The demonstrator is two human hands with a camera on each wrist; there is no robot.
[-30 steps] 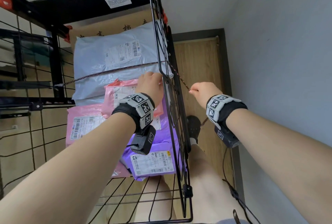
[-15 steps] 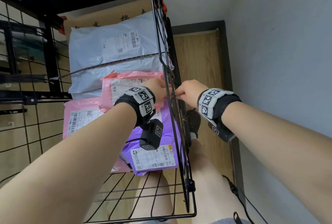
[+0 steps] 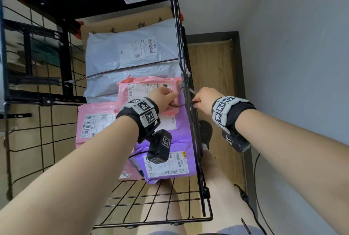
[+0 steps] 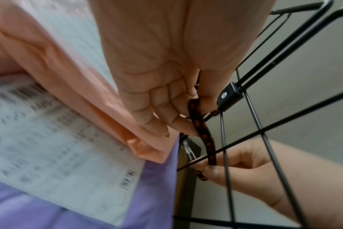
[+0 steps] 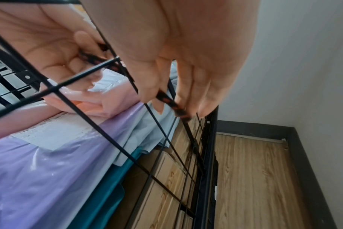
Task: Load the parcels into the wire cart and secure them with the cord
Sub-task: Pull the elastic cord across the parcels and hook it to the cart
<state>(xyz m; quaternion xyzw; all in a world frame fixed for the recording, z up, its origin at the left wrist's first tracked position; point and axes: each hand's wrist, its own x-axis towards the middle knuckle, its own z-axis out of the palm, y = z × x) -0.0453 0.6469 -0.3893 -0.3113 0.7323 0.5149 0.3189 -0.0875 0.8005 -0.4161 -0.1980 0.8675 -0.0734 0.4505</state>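
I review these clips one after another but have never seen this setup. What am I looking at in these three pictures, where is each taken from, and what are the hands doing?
There is no robot here: a person works with bare hands, wearing cameras. The wide picture comes from a camera on the head, looking down; the two close-ups come from cameras strapped to each wrist, looking along the fingers.

In the head view a black wire cart holds stacked parcels: a grey bag, pink bags and a purple bag. A patterned cord already runs across the grey bag.

The left hand is inside the cart, the right hand outside it. Each pinches the same cord, which passes between them through the wire side. The left wrist view shows the cord crossing the mesh to the fingers of the right hand.
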